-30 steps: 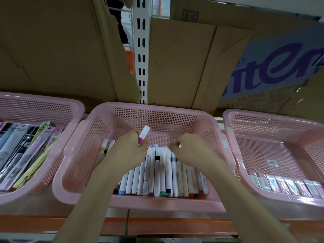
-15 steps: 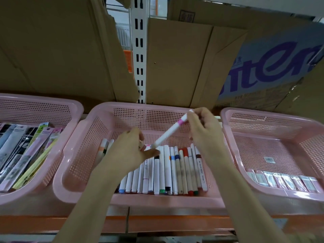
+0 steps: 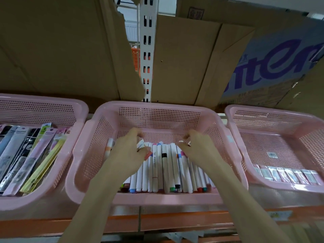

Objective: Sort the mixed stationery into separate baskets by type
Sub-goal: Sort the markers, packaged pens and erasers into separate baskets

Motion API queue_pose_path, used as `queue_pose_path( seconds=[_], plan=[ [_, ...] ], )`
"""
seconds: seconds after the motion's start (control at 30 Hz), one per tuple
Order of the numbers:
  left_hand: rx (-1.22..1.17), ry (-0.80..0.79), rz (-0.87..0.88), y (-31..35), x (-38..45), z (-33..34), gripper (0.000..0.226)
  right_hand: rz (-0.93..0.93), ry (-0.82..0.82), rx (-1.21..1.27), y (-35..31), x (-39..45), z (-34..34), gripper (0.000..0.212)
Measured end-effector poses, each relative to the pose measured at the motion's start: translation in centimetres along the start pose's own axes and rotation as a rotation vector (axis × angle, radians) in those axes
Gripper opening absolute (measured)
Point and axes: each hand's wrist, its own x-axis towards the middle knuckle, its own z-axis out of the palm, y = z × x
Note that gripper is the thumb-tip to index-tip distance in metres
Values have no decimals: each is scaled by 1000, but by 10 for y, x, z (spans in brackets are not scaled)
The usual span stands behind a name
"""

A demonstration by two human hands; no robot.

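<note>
A person's left hand (image 3: 130,151) and right hand (image 3: 198,149) reach together into the middle basket (image 3: 157,198) of three pink mesh baskets on a shelf. The left hand's fingers are curled over the far ends of the markers (image 3: 164,169), and something small and pale shows at its fingertips, though whether it is pinched there cannot be told. The right hand is likewise curled over the row's right side, with a white marker end showing at its fingertips; its hold is equally unclear. The markers lie side by side, near to far, their coloured caps at the near wall. One orange-banded marker (image 3: 109,149) lies apart at the left wall.

Judged by their look, the markers are light, stiff plastic barrels, smooth and liable to roll or slide against one another; a pinch at mid-barrel or near the cap should lift one cleanly without disturbing the row.

The left basket (image 3: 43,193) holds flat packaged items (image 3: 28,155) stacked lengthwise. The right basket (image 3: 273,186) holds a row of small wrapped pieces (image 3: 287,174) along its near wall. Cardboard boxes (image 3: 184,58) and a slotted shelf upright (image 3: 148,50) stand beyond.
</note>
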Motion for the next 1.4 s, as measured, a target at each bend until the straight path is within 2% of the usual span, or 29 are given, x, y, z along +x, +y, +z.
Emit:
queue_pose_path(
  seconds=[0.07, 0.2, 0.3, 0.5, 0.6, 0.7, 0.83, 0.93, 1.07, 1.23, 1.4],
  plan=[
    [-21, 3, 8, -5, 0, -5, 27, -17, -92, -67, -4, 2, 0, 37],
    [-27, 7, 51, -13, 3, -14, 19, -7, -287, -212, -11, 12, 4, 41],
    [-19, -16, 89, -17, 6, -18, 17, 37, -310, -196, -15, 13, 4, 41],
    [-138, -30, 197, 6, 9, -6, 17, 25, -193, -166, -12, -2, -6, 36],
    [-208, -48, 233, 32, 8, 11, 24, 53, -15, -5, 2, -14, -35, 25],
    [-275, -17, 291, 64, 8, 34, 23, 75, 71, 77, 33, -18, -74, 39],
    [-330, -3, 376, 121, 5, 80, 18, 70, 182, 144, 101, -24, -127, 44],
    [-205, -112, 457, 172, 5, 124, 18, 60, 197, 175, 153, -35, -160, 44],
    [99, -341, 493, 235, 18, 187, 15, 124, 221, 308, 211, -34, -184, 29],
    [467, -477, 326, 259, 51, 235, 12, 103, 95, 233, 255, -22, -191, 12],
    [501, -613, 124, 239, 64, 235, 9, 53, -99, 208, 273, -10, -177, 13]
  ],
)
